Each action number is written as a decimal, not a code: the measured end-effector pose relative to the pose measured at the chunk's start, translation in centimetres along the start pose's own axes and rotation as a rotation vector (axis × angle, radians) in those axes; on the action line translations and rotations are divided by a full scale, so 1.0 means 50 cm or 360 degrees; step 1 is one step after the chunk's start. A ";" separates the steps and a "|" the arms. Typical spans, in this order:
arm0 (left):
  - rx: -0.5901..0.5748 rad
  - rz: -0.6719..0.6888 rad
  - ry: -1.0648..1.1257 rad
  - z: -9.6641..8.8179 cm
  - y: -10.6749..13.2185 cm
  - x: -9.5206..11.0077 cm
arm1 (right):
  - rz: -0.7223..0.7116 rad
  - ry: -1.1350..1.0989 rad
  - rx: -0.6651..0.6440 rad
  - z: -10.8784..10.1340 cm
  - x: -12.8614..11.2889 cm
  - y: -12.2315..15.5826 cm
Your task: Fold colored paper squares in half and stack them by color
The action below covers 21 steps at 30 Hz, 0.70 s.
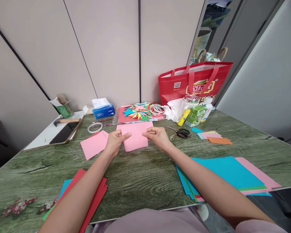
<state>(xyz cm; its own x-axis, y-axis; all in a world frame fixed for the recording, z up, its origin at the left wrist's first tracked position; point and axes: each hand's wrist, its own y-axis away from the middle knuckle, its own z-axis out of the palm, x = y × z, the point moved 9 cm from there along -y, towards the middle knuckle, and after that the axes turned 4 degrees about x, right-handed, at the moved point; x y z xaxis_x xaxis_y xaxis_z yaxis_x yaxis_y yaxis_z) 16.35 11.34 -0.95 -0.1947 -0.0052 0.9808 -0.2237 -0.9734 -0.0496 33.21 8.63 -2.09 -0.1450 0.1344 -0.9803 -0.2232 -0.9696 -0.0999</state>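
Observation:
A pink paper sheet (135, 136) lies flat on the green wood-grain table (140, 181), far from me at the middle. My left hand (115, 141) grips its left edge, thumb on top and fingers curled. My right hand (158, 135) pinches the right edge, fingers bent over the paper. A second pink sheet (94, 144) lies just left of my left hand, untouched.
Black scissors (180, 132), a tape roll (95, 127), a tissue box (103, 110), folded paper stars (138, 111), a glue stick (183, 117) and a red bag (194, 81) stand behind. Coloured paper stacks lie at right (223, 174) and near left (92, 197). A phone (64, 133) rests at left.

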 end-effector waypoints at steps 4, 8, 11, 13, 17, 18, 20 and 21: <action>0.0071 0.0031 -0.0032 -0.008 -0.002 0.002 | 0.0022 0.0020 -0.0029 0.003 -0.005 0.000; 0.0066 0.0095 -0.0029 -0.007 -0.004 0.007 | 0.0037 0.0013 -0.0030 0.003 -0.007 0.000; 0.0087 0.0066 -0.0075 -0.012 -0.005 0.005 | 0.0040 -0.0011 -0.0008 -0.001 -0.004 -0.002; 0.0084 -0.0021 -0.0109 -0.016 -0.005 -0.003 | 0.0042 -0.0031 0.0010 -0.005 -0.002 -0.004; -0.0030 -0.0162 -0.0114 -0.010 -0.003 -0.019 | 0.0065 -0.0042 0.0032 -0.013 0.001 -0.008; -0.0054 -0.0163 -0.0108 -0.008 -0.002 -0.019 | 0.0072 -0.0043 0.0036 -0.014 0.001 -0.009; -0.0063 -0.0148 -0.0100 -0.007 -0.003 -0.018 | 0.0083 -0.0047 0.0035 -0.015 0.002 -0.009; -0.0055 -0.0135 -0.0102 -0.007 -0.003 -0.017 | 0.0085 -0.0048 0.0032 -0.015 0.002 -0.009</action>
<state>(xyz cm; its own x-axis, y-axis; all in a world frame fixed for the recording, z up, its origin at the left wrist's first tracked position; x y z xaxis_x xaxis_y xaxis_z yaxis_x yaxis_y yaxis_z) 16.23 11.58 -1.86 -0.1127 0.0613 0.9917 -0.2700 -0.9624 0.0288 34.02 8.91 -2.26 -0.1863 0.0893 -0.9784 -0.2336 -0.9713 -0.0441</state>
